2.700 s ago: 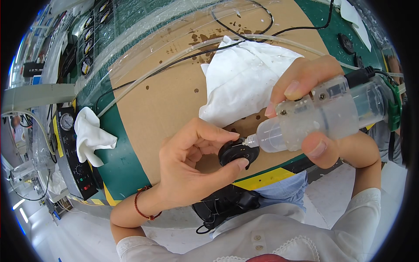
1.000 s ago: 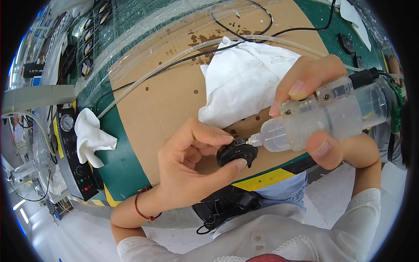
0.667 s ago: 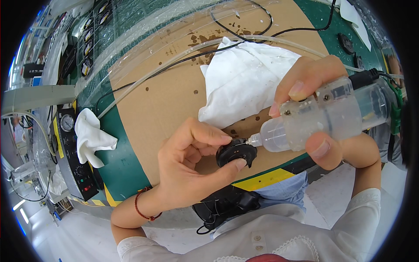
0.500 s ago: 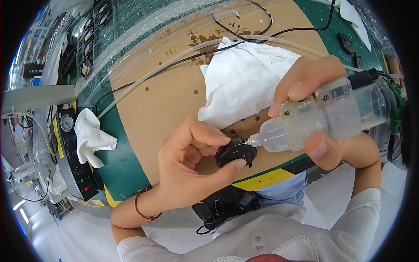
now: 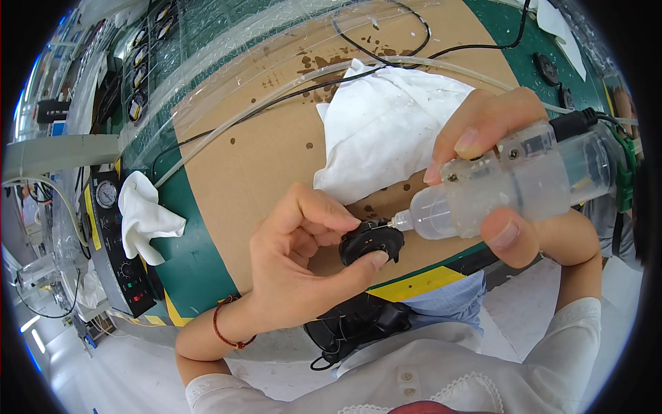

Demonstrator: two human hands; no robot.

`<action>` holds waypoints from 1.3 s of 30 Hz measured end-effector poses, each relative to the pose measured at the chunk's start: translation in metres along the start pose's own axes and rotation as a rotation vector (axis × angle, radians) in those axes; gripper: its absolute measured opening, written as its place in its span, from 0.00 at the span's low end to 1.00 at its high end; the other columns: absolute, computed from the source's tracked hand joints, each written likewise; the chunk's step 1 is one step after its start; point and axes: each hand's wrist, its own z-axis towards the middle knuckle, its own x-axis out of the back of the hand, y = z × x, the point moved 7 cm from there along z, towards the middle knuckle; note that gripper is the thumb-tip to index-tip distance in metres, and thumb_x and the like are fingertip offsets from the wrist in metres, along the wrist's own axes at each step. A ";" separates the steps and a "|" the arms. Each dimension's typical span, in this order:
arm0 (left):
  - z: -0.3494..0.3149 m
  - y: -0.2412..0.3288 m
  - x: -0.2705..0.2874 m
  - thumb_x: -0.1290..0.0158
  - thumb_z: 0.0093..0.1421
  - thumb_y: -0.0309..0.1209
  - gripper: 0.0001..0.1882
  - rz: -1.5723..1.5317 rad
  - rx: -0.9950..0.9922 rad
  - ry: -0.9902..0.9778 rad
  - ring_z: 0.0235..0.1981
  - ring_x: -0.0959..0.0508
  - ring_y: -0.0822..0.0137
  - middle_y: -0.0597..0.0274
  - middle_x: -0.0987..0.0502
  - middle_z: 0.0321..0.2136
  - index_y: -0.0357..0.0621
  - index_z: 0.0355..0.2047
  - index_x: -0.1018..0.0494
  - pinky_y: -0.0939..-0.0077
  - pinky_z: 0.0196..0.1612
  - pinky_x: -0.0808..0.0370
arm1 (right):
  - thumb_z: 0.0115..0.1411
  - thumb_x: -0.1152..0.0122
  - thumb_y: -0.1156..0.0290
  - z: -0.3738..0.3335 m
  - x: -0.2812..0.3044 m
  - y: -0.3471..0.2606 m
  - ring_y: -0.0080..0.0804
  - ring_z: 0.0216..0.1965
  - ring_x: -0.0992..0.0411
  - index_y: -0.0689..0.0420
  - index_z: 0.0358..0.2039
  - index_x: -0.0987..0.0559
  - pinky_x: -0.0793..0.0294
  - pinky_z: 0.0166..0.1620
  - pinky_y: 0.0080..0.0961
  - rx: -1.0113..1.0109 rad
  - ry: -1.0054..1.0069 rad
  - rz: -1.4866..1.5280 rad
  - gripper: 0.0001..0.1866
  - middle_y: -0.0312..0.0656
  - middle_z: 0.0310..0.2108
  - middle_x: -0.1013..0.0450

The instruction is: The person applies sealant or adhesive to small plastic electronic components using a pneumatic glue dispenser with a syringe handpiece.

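Between the thumb and fingers of my left hand (image 5: 296, 255) is a small round black plastic part (image 5: 372, 243), its edge facing right. My right hand (image 5: 503, 179) is closed round a clear glue-dispensing syringe (image 5: 476, 196) lying almost level, with a black cable plug at its back end. The syringe's thin needle tip (image 5: 400, 222) meets the upper edge of the black part; whether it touches is too small to tell. Just beyond both hands, a crumpled white cloth (image 5: 386, 124) rests on the brown cardboard sheet (image 5: 234, 186).
At the left stands a black dispenser box (image 5: 114, 241) with a gauge, a second white cloth (image 5: 148, 217) beside it. A clear hose (image 5: 227, 124) and black cable (image 5: 476, 45) cross the stained cardboard. Black round parts (image 5: 546, 69) lie far right on the green mat.
The black part has turned slightly in my left fingers and shifted a touch left. My right hand and the syringe hold almost the same place.
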 end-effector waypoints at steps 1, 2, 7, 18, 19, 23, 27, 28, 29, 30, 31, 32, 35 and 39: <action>0.000 0.000 0.000 0.45 0.41 0.14 0.16 0.002 -0.001 0.001 0.32 0.27 0.72 0.60 0.32 0.28 0.36 0.29 0.39 0.81 0.38 0.29 | 0.40 0.45 0.53 0.000 0.000 0.000 0.24 0.22 0.36 0.56 0.33 0.40 0.37 0.26 0.15 0.009 -0.003 -0.003 0.25 0.43 0.23 0.36; 0.000 0.000 0.000 0.45 0.41 0.14 0.16 0.002 0.000 0.001 0.32 0.27 0.72 0.60 0.32 0.28 0.36 0.29 0.39 0.81 0.38 0.29 | 0.40 0.45 0.53 0.000 0.000 0.000 0.24 0.22 0.36 0.56 0.33 0.40 0.37 0.26 0.15 0.018 -0.005 -0.006 0.25 0.43 0.23 0.36; 0.000 0.000 0.001 0.45 0.41 0.15 0.16 0.008 -0.003 0.002 0.32 0.27 0.72 0.60 0.32 0.28 0.36 0.29 0.39 0.81 0.38 0.29 | 0.40 0.45 0.53 0.000 0.000 0.000 0.23 0.22 0.36 0.56 0.33 0.40 0.37 0.26 0.15 0.020 -0.020 -0.021 0.25 0.43 0.23 0.36; -0.001 0.000 0.002 0.45 0.40 0.15 0.16 0.041 -0.020 0.026 0.27 0.30 0.77 0.63 0.34 0.25 0.38 0.27 0.39 0.85 0.33 0.31 | 0.41 0.45 0.53 0.000 -0.001 0.001 0.23 0.23 0.36 0.55 0.33 0.40 0.36 0.27 0.15 -0.023 -0.046 -0.019 0.25 0.43 0.23 0.36; -0.001 0.000 0.002 0.45 0.39 0.15 0.16 0.045 -0.025 0.029 0.27 0.30 0.78 0.63 0.34 0.25 0.38 0.27 0.38 0.85 0.32 0.31 | 0.41 0.45 0.53 0.000 -0.001 0.000 0.23 0.23 0.36 0.55 0.33 0.40 0.36 0.27 0.15 -0.011 -0.034 -0.022 0.25 0.43 0.24 0.36; -0.001 -0.001 0.002 0.45 0.39 0.15 0.16 0.034 -0.030 0.026 0.26 0.30 0.78 0.63 0.34 0.25 0.38 0.27 0.38 0.85 0.31 0.32 | 0.41 0.45 0.53 -0.001 0.000 -0.001 0.23 0.23 0.36 0.55 0.33 0.40 0.37 0.27 0.15 -0.050 -0.047 -0.036 0.25 0.43 0.24 0.36; -0.001 -0.001 0.002 0.45 0.39 0.15 0.16 0.035 -0.024 0.033 0.26 0.31 0.78 0.64 0.35 0.25 0.38 0.27 0.38 0.86 0.31 0.32 | 0.41 0.45 0.53 0.000 0.000 -0.002 0.23 0.23 0.36 0.55 0.33 0.40 0.37 0.27 0.15 0.016 -0.065 -0.033 0.25 0.43 0.24 0.36; -0.002 -0.001 0.002 0.45 0.39 0.15 0.16 0.026 -0.020 0.038 0.26 0.31 0.78 0.64 0.35 0.25 0.38 0.27 0.38 0.86 0.31 0.32 | 0.40 0.44 0.52 0.000 -0.001 -0.002 0.23 0.23 0.36 0.55 0.33 0.40 0.37 0.27 0.15 -0.012 -0.075 -0.046 0.25 0.43 0.24 0.36; -0.002 -0.001 0.003 0.45 0.39 0.15 0.16 0.026 -0.018 0.040 0.26 0.31 0.78 0.64 0.35 0.25 0.38 0.27 0.38 0.86 0.31 0.32 | 0.40 0.44 0.52 0.000 -0.001 -0.001 0.23 0.22 0.36 0.55 0.33 0.40 0.37 0.26 0.15 -0.041 -0.086 -0.059 0.26 0.43 0.24 0.36; -0.001 -0.001 0.003 0.45 0.39 0.15 0.16 0.036 -0.030 0.037 0.26 0.31 0.78 0.64 0.35 0.25 0.38 0.27 0.38 0.86 0.30 0.33 | 0.40 0.44 0.52 0.000 -0.001 0.000 0.23 0.22 0.36 0.55 0.33 0.40 0.37 0.26 0.15 -0.042 -0.085 -0.061 0.26 0.43 0.24 0.36; -0.001 0.000 0.002 0.45 0.39 0.15 0.16 0.045 -0.041 0.034 0.26 0.32 0.78 0.64 0.35 0.24 0.38 0.27 0.38 0.86 0.30 0.33 | 0.40 0.44 0.52 0.000 -0.002 0.001 0.23 0.22 0.36 0.55 0.33 0.40 0.37 0.26 0.15 -0.021 -0.080 -0.045 0.26 0.43 0.24 0.36; -0.001 0.000 0.002 0.45 0.39 0.15 0.16 0.044 -0.042 0.032 0.26 0.32 0.78 0.64 0.35 0.24 0.38 0.27 0.38 0.86 0.30 0.33 | 0.40 0.44 0.52 0.000 -0.001 0.000 0.23 0.22 0.36 0.55 0.33 0.40 0.37 0.26 0.15 0.000 -0.076 -0.028 0.26 0.43 0.24 0.36; -0.002 -0.002 0.002 0.45 0.39 0.15 0.16 0.028 -0.018 0.046 0.25 0.33 0.79 0.64 0.36 0.24 0.38 0.27 0.38 0.87 0.29 0.34 | 0.40 0.44 0.52 -0.001 -0.001 0.000 0.24 0.22 0.37 0.55 0.33 0.40 0.37 0.26 0.14 -0.018 -0.059 -0.027 0.26 0.43 0.24 0.36; -0.002 -0.001 0.003 0.45 0.38 0.15 0.16 0.046 -0.030 0.053 0.24 0.35 0.79 0.65 0.37 0.23 0.39 0.26 0.38 0.88 0.26 0.36 | 0.40 0.44 0.53 -0.001 0.000 0.001 0.24 0.22 0.37 0.55 0.33 0.40 0.37 0.27 0.15 -0.078 -0.081 -0.042 0.26 0.44 0.24 0.36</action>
